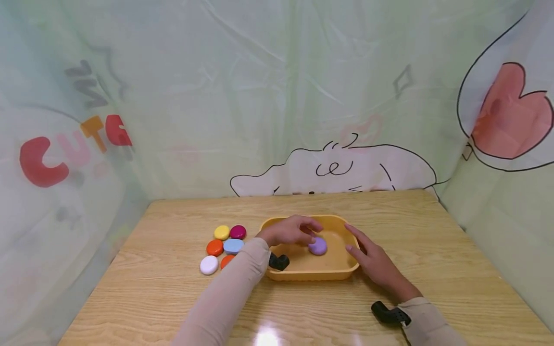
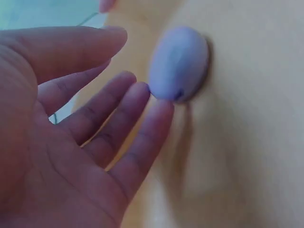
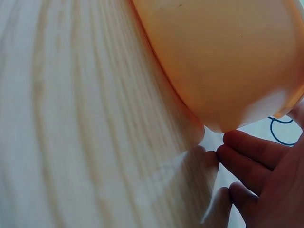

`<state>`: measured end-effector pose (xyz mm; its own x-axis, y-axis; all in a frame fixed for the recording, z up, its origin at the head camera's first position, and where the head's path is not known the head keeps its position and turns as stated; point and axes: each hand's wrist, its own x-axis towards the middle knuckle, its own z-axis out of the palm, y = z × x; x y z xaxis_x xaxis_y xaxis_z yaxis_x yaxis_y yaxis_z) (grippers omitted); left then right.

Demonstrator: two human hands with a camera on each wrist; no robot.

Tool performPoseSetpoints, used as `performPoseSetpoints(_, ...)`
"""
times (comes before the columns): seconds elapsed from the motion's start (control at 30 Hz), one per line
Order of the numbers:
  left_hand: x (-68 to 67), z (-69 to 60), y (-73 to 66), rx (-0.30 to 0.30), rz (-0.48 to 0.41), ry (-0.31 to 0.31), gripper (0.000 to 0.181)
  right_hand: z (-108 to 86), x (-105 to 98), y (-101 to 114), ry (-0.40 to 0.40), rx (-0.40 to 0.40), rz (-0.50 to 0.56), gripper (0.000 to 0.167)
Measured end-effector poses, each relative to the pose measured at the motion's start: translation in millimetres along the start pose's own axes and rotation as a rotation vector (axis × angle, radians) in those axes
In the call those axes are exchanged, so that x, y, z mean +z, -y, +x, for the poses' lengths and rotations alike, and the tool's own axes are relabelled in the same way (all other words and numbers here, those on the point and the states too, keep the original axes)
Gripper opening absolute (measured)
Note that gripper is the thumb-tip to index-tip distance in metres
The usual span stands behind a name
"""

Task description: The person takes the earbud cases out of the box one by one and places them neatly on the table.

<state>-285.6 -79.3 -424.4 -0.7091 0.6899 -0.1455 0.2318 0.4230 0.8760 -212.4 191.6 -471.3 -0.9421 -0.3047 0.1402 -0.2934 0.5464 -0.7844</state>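
Note:
A shallow yellow-orange plastic tray (image 1: 311, 276) stands on the wooden table. Within it is a smooth, round purple piece (image 1: 318, 246), blurred in the left wrist view. My left hand (image 1: 294, 230) reaches over the tray's left side, its fingers loosely extended and spread. In the left wrist view the fingertips (image 2: 161, 107) lie close by the purple piece (image 2: 180, 64); contact cannot be told. At the tray's right end my right hand (image 1: 376, 259) holds the wall, thumb over the rim and other fingers outside. The right wrist view shows fingertips (image 3: 232, 137) against the tray's outer wall (image 3: 223, 61).
Left of the tray lie several smooth pieces: yellow (image 1: 222, 232), dark magenta (image 1: 238, 232), orange (image 1: 214, 248), light blue (image 1: 233, 246) and white (image 1: 209, 265). Another orange piece (image 1: 227, 261) is partly hidden by my left sleeve (image 1: 229, 293). Printed curtains surround the table (image 1: 164, 288).

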Motion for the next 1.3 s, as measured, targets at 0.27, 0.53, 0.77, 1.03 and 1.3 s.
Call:
performPoseSetpoints(0.27,-2.1,1.0,8.5,-0.044,0.026,0.031,0.042,0.9,0.0,0.1,0.006,0.001,0.001,0.059)
performPoseSetpoints(0.53,-1.7,4.0,8.9,-0.049,0.102,0.100,0.052,1.4,-0.5,1.5,0.003,-0.003,-0.004,0.059)
performPoseSetpoints(0.77,-0.5,8.9,10.0,0.022,0.267,0.098,0.055,1.6,-1.4,2.3,0.001,-0.003,-0.007,0.059)
performPoseSetpoints(1.03,4.1,13.1,12.1,0.018,0.354,0.064,0.051,0.9,-2.1,3.0,-0.003,0.003,-0.010,0.059)
performPoseSetpoints(1.3,3.8,8.1,7.2,-0.029,0.247,0.060,0.044,-1.0,-0.1,2.2,0.003,0.007,0.006,0.060)
